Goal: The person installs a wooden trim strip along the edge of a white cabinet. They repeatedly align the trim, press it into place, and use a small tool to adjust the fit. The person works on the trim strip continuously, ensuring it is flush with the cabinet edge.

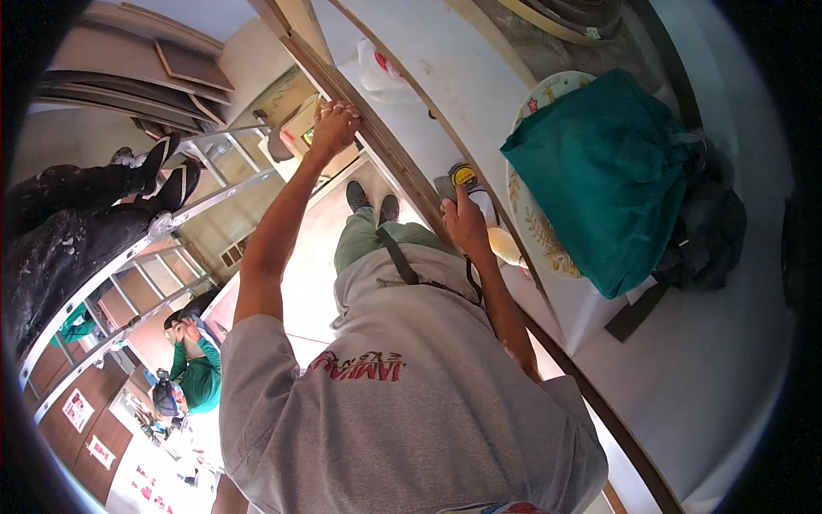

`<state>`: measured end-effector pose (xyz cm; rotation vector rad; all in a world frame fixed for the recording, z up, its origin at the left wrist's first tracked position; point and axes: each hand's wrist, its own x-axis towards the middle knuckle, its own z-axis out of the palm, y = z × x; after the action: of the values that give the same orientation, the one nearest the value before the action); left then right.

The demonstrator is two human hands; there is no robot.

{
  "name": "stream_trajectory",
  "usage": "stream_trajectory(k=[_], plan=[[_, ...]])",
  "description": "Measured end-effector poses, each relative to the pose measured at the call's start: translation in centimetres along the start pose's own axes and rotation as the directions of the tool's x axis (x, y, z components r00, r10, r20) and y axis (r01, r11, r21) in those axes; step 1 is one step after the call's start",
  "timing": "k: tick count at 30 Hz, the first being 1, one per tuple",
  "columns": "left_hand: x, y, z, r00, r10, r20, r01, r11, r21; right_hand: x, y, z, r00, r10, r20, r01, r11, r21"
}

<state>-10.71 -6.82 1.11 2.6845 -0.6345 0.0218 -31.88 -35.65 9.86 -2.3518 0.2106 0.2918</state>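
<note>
My left hand (336, 128) is closed over the edge of a long brown wooden board (396, 154), its fingers curled on top. A small yellow bit shows beside those fingers, too small to name. Lower down and to the right, my right hand (467, 224) holds a tape measure (463, 176) with a yellow and black round face. It lies against the far side of the same board, and my thumb rests on it. Where the tape's blade runs cannot be made out.
Beyond the board, a green cloth bag (599, 184) lies on a patterned oval board (561, 248) on a white surface. A metal ladder (154, 236) stands left, with a person's dark-clothed legs (94, 193) on it. Another person in green (201, 377) sits below. A clear plastic container (381, 73) is up front.
</note>
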Motion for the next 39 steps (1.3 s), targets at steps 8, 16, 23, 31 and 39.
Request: stream_trajectory(k=[8,16,23,31,39], plan=[[-0.3,2.0,1.0,0.996,0.036,0.08,-0.055,0.965,0.255,0.4,-3.5,0.2,0.995,-0.003,0.098,-0.001,0.999,0.042],[-3.6,4.6,1.9,0.981,0.162,0.105,-0.111,0.919,-0.377,0.4,-0.8,-0.9,0.994,-0.105,-0.015,0.103,0.988,-0.117],[-4.1,3.1,3.2,0.784,-0.619,-0.043,0.488,0.658,-0.574,0.7,2.1,0.2,0.981,-0.188,-0.049,0.182,0.978,-0.104],[-0.6,3.4,4.9,0.604,-0.782,0.156,0.737,0.472,-0.485,-0.1,-2.1,-0.8,0.988,-0.129,0.084,0.129,0.992,0.002],[0.8,3.6,3.6,0.566,-0.814,0.13,0.785,0.486,-0.384,-1.0,-1.7,-1.4,0.988,-0.021,0.153,0.012,0.998,0.061]])
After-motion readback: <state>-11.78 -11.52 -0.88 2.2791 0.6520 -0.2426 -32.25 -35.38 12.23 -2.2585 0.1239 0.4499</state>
